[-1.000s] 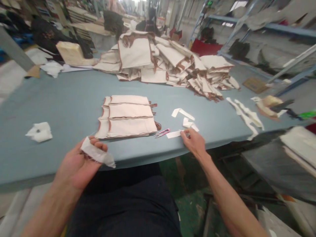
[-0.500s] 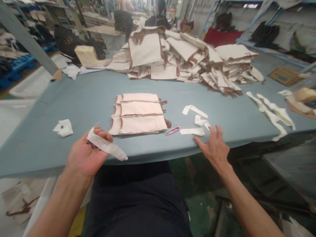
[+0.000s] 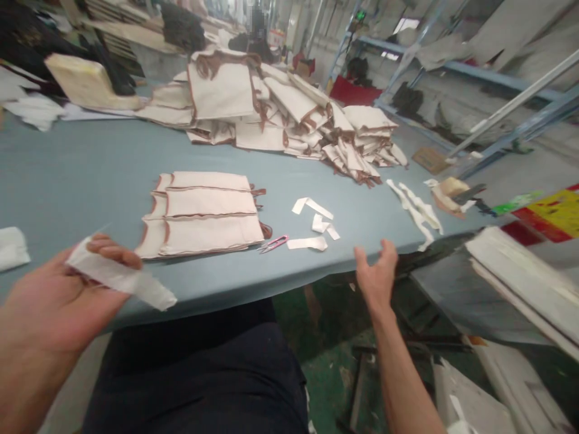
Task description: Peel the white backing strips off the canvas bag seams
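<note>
My left hand (image 3: 85,289), palm up near the front edge of the table, has its fingers curled around a white strip (image 3: 122,274) whose end hangs out past the thumb. A fine thread seems to stick up beside it. My right hand (image 3: 377,271) is held with thumb and fingers apart over the table's front edge, holding nothing. Left of it lie several short white strips (image 3: 307,243) and a pair of pink-handled thread snips (image 3: 274,243). Folded cream fabric pieces with brown edging (image 3: 210,211) lie in overlapping stacks between my hands.
A large heap of cream, brown-edged fabric pieces (image 3: 221,90) covers the back of the blue-grey table (image 3: 104,157). Long white strips (image 3: 414,208) and a small cardboard box (image 3: 429,160) lie at the right. A yellowish foam block (image 3: 79,81) stands at the back left.
The view has swung to the right, so the table's things appear further left. My right hand has moved right, away from the short white strips. The left hand still holds its strip.
</note>
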`<state>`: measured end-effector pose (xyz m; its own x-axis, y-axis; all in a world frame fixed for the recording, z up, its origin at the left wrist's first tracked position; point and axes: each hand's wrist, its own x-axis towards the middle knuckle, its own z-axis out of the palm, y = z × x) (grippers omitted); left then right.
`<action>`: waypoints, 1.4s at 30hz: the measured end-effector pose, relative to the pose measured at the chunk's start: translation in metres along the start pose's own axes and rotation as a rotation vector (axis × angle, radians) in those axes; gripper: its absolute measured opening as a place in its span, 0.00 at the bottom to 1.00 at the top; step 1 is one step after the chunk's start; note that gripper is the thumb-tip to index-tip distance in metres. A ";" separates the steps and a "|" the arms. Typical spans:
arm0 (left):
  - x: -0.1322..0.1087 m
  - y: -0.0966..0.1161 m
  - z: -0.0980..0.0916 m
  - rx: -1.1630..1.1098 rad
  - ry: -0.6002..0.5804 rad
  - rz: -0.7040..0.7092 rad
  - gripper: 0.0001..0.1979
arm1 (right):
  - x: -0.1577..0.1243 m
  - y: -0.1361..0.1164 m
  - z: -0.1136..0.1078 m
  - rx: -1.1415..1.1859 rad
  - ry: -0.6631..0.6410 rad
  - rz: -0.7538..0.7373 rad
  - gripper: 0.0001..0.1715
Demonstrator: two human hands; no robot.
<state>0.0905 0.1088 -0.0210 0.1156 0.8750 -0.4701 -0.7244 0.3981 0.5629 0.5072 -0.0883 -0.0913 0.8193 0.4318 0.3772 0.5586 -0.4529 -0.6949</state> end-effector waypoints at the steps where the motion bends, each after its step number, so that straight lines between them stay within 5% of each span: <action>1: -0.011 -0.002 0.008 -0.031 0.033 0.009 0.24 | -0.011 -0.006 -0.005 0.026 0.027 0.037 0.56; 3: -0.028 -0.009 0.023 -0.110 0.046 -0.042 0.19 | -0.046 -0.023 -0.008 0.177 -0.042 0.153 0.44; 5: -0.041 -0.015 0.033 -0.129 0.050 -0.047 0.20 | -0.095 -0.048 -0.001 0.501 -0.489 0.327 0.38; 8: -0.054 -0.020 0.041 -0.261 0.036 -0.065 0.21 | -0.179 -0.104 0.023 0.916 -1.144 0.478 0.41; 12: -0.069 -0.020 0.041 -0.395 -0.004 -0.040 0.21 | -0.256 -0.179 0.064 1.301 -1.495 0.556 0.53; 15: -0.077 -0.015 0.028 -0.429 -0.006 0.015 0.21 | -0.274 -0.218 0.081 1.562 -1.386 0.699 0.57; 20: -0.088 -0.008 -0.015 -0.427 0.046 0.051 0.19 | -0.267 -0.242 0.093 1.545 -0.913 0.890 0.40; 27: -0.093 -0.035 -0.083 -0.162 0.404 -0.076 0.22 | -0.253 -0.239 0.075 1.346 -0.850 0.549 0.31; 30: -0.090 -0.060 -0.109 0.046 0.463 -0.255 0.18 | -0.245 -0.234 0.065 1.279 -0.830 0.463 0.29; 36: -0.088 -0.092 -0.144 0.253 0.376 -0.491 0.07 | -0.234 -0.217 0.051 1.206 -0.947 0.302 0.27; 39: -0.088 -0.082 -0.146 0.458 0.199 -0.307 0.09 | -0.229 -0.203 0.041 1.094 -1.024 0.192 0.24; 42: -0.088 -0.059 -0.132 0.844 -0.102 -0.012 0.20 | -0.221 -0.189 0.030 0.909 -1.097 0.082 0.20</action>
<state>0.0329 -0.0282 -0.1027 0.2103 0.8737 -0.4386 0.0227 0.4442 0.8957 0.2165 -0.0749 -0.0616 0.0969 0.9941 -0.0481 -0.1044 -0.0379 -0.9938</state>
